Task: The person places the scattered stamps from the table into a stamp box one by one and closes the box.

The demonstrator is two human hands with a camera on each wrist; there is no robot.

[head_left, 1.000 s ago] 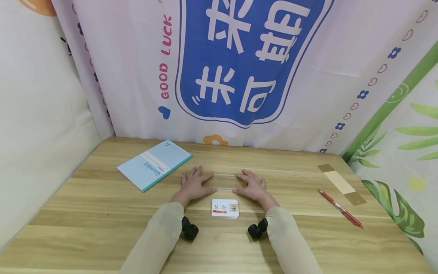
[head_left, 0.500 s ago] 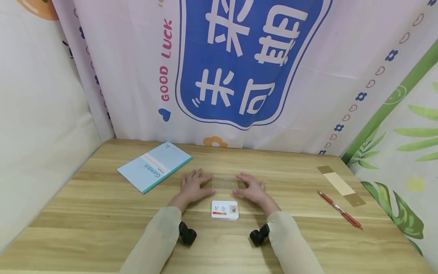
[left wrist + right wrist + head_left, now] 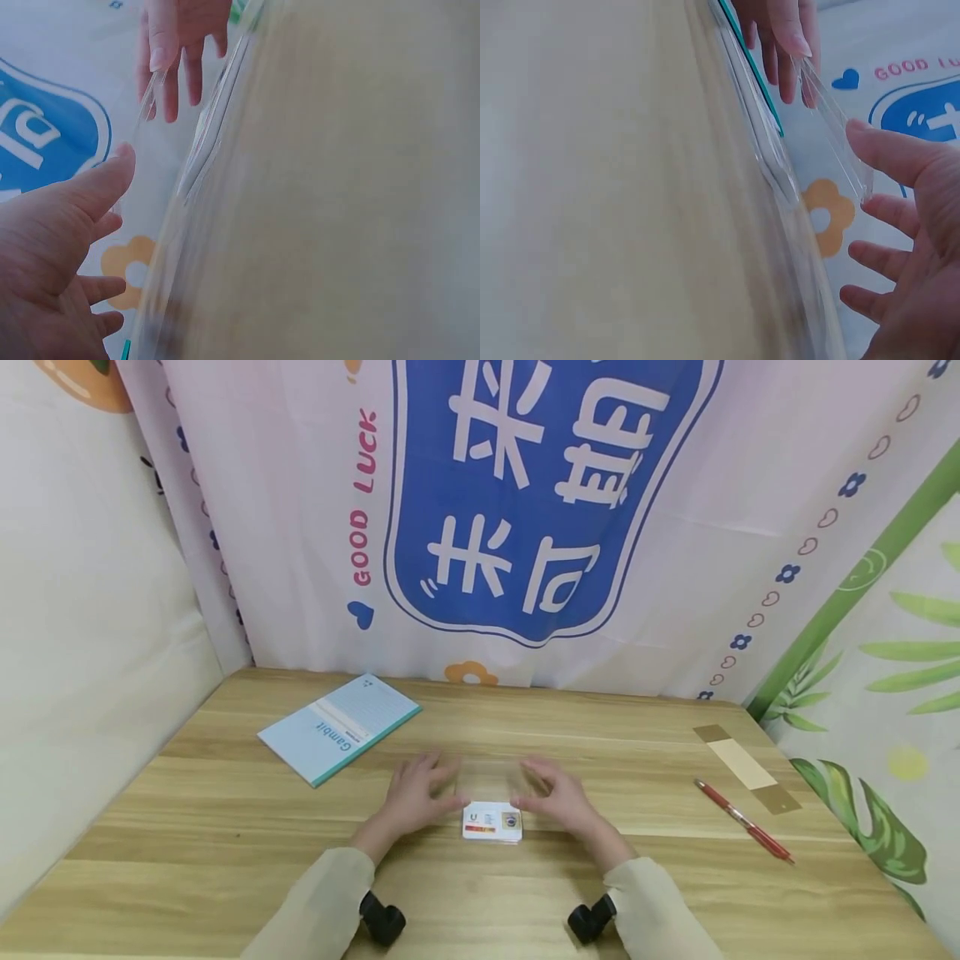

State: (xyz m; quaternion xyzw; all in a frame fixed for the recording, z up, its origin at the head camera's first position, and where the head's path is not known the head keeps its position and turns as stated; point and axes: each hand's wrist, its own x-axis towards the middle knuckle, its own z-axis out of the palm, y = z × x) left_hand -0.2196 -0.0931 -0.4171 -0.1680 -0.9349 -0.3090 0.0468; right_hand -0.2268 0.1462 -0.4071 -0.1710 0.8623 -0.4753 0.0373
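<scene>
A clear, flat rectangular plastic cover [image 3: 489, 778] is raised off the table between both hands; its thin edges show better in the right wrist view, where the cover [image 3: 834, 127] looks tilted by the camera angle. My left hand [image 3: 415, 793] pinches its left end between thumb and forefinger. At the opposite end my right hand [image 3: 560, 795] pinches it the same way, other fingers spread. Just below the thumbs, a white printed card [image 3: 491, 822] lies on the table, apparently in a clear base. Part of its far edge sits behind the cover.
A light-blue notebook [image 3: 339, 730] lies at the back left of the wooden table [image 3: 225, 860]. On the right are a red pen [image 3: 742, 821] and a brown-and-cream strip [image 3: 747, 768]. A printed curtain [image 3: 300, 527] hangs along the back edge.
Both hands have lifted the clear cover off the table and brought it nearer the person, close to the white card. The card, notebook and pen have stayed put.
</scene>
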